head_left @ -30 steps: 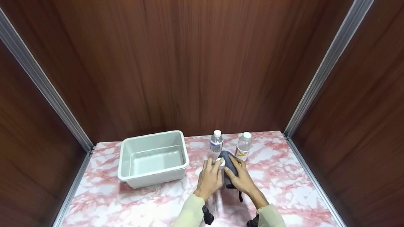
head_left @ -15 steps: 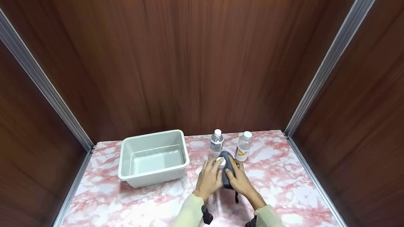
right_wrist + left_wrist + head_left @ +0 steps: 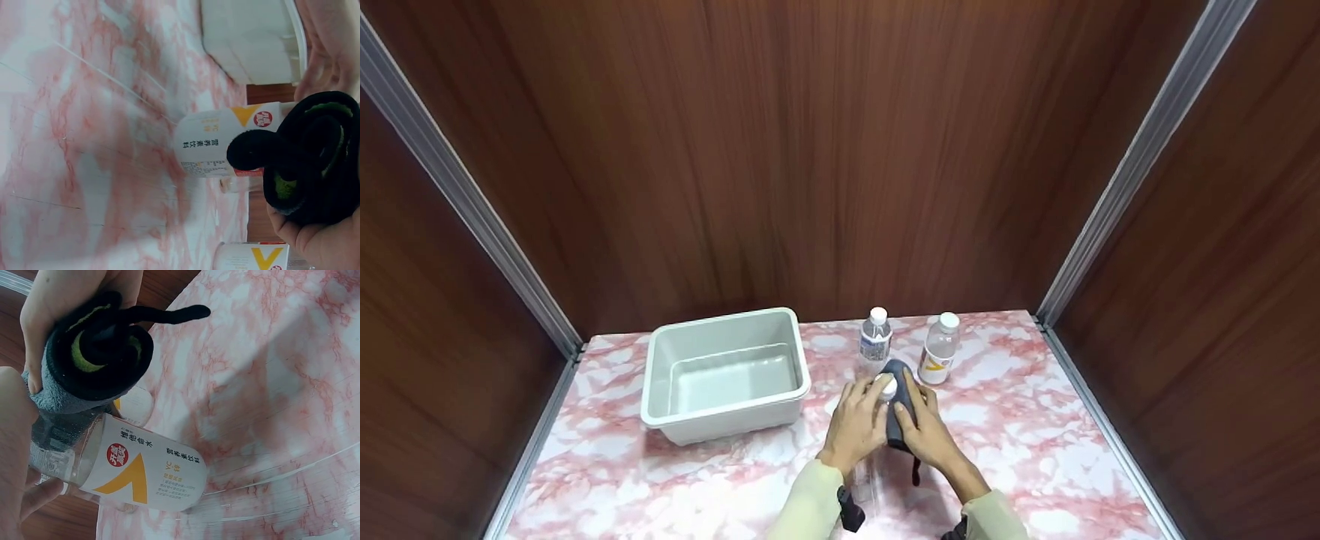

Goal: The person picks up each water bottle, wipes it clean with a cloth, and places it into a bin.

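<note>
Grey cloth outside, black at the near end, green inside the coil: a rolled bundle, raised above the pink-marbled bench beside the neck of a labelled bottle, upright or nearly so. Right grip curled round the bundle; left grip wrapped about the bottle's upper end, close under the white cap. Contact between bundle and bottle: impossible to tell behind the fingers.

Step in hand, by judgement: steadying the bottle while handling the bundle alongside. Best done with the bottle's base flat on the bench, light pressure at the neck, no twist on the cap. Hold the coil snugly near its middle, so as not to let it unwind, and mind the loose black strap, apt to snag. Work gently on the far side: blue-labelled bottle and yellow-marked bottle near enough to knock. Pale tub off to the left, well apart.
</note>
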`<state>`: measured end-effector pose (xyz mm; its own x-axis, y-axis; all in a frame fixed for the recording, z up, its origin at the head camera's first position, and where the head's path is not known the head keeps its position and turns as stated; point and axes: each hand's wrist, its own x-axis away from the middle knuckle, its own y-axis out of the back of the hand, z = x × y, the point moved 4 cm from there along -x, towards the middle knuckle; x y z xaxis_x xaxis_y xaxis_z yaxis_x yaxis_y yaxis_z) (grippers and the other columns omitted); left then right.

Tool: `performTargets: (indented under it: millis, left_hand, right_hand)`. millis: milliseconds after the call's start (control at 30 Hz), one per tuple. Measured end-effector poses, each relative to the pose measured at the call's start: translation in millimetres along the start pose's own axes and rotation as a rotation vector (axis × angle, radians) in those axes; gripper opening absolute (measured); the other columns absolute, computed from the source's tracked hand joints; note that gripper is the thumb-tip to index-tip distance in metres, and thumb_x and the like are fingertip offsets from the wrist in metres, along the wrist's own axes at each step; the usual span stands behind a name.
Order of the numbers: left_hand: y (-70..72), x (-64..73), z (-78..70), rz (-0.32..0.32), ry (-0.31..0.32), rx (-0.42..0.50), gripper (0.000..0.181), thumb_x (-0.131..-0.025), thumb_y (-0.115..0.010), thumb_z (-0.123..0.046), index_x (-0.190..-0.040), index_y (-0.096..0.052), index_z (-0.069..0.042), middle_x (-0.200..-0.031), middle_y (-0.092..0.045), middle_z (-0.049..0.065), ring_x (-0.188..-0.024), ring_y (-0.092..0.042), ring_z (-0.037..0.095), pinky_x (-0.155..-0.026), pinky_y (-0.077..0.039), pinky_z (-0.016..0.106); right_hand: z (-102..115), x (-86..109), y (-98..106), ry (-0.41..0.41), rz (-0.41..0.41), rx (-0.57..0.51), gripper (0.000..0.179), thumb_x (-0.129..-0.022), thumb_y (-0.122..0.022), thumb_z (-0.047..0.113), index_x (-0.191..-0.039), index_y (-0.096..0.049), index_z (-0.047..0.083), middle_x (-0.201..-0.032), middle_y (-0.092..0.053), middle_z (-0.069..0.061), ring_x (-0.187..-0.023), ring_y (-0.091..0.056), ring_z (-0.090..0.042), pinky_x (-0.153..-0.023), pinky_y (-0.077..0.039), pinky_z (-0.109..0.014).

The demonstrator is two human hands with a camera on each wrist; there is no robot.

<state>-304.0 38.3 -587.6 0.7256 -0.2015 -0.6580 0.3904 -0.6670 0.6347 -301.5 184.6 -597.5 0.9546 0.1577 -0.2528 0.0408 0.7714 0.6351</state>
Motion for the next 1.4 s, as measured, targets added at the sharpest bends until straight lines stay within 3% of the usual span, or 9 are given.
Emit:
performTargets:
  millis: [533,1400]
  left_hand:
    - [-1.3,-1.6,0.5,0.017,-0.024,-0.018,0.058,-0.087,-0.067,-0.010,-0.144,-0.057,-0.016,-0.119,-0.067,0.011,-0.101,-0.063,0.027,-0.091,-0.053,0.039]
    - [-1.3,-1.5,0.1,0.027,-0.001,-0.002,0.058,-0.087,-0.068,-0.011,-0.143,-0.058,-0.018,-0.121,-0.067,0.012,-0.102,-0.062,0.027,-0.090,-0.056,0.039]
  right_hand:
    - [-7,6.7,-5,0.037,0.014,-0.003,0.060,-0.106,-0.048,0.021,-0.160,-0.025,0.008,-0.141,-0.037,-0.038,-0.118,-0.059,-0.048,-0.097,-0.050,-0.060]
    - [-13,12.9,-10,0.048,0.015,0.013,0.057,-0.107,-0.045,0.020,-0.159,-0.024,0.008,-0.143,-0.033,-0.038,-0.117,-0.059,-0.052,-0.098,-0.049,-0.062]
